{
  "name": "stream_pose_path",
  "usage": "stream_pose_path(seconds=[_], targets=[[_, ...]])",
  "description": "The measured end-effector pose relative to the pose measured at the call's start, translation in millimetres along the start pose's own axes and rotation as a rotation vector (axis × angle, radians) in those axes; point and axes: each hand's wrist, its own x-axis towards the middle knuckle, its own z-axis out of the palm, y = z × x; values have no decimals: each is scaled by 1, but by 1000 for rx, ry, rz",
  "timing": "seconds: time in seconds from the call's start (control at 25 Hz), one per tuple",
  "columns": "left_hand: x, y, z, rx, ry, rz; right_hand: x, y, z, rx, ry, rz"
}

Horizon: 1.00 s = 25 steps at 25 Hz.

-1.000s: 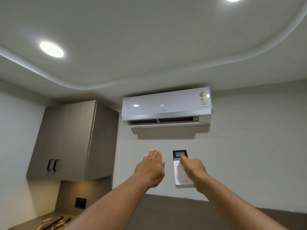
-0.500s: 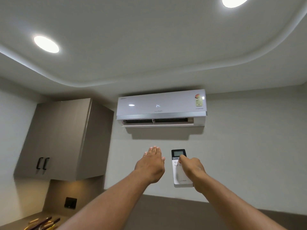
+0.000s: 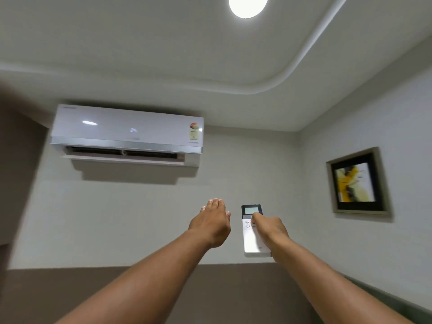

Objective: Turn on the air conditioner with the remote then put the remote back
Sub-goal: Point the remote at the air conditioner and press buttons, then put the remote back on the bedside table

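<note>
Remote (image 3: pixel 252 232) is upright in the right hand (image 3: pixel 268 232), held out at arm's length against the wall, screen end up, dark display at top, white body below. Right hand is wrapped around the remote's right edge and back; thumb (image 3: pixel 256 217) lies across the front on the button cluster just under the display. Whether it is actually pressing a button, cannot tell. Lower end of the remote sticks out below the palm. Left hand (image 3: pixel 211 224) holds nothing: flat, palm away, fingers straight and pressed together, thumb slightly out; it sits just beside the remote on its left, with a narrow gap, not touching. Both forearms bare, reaching up from the bottom edge of the view. Air conditioner (image 3: pixel 127 134) is a white split unit mounted high on the wall, up and left of the hands, well apart; louvre flap along its bottom edge is open, a faint lit readout on the front panel is too blurred to read, energy sticker at its right end. Open wall between the unit and the hands. Framed picture (image 3: pixel 357 182) on the adjoining right wall, near the corner. Round ceiling light (image 3: pixel 248 5) at the top edge. Left edge of the view is dark and blurred.
</note>
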Motion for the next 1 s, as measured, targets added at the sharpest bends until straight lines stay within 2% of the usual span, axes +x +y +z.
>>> stream_pose_path(seconds=[0.24, 0.52, 0.84, 1.0], targets=[[42, 195, 83, -209, -45, 217, 24, 39, -191, -135, 294, 58], [45, 411, 134, -501, -127, 492, -10, 68, -380, -247, 625, 147], [12, 591, 140, -804, -202, 824, -88, 63, -515, -380, 1030, 225], [-16, 636, 128, -1039, -348, 865, -121, 57, -545, -409, 1200, 251]])
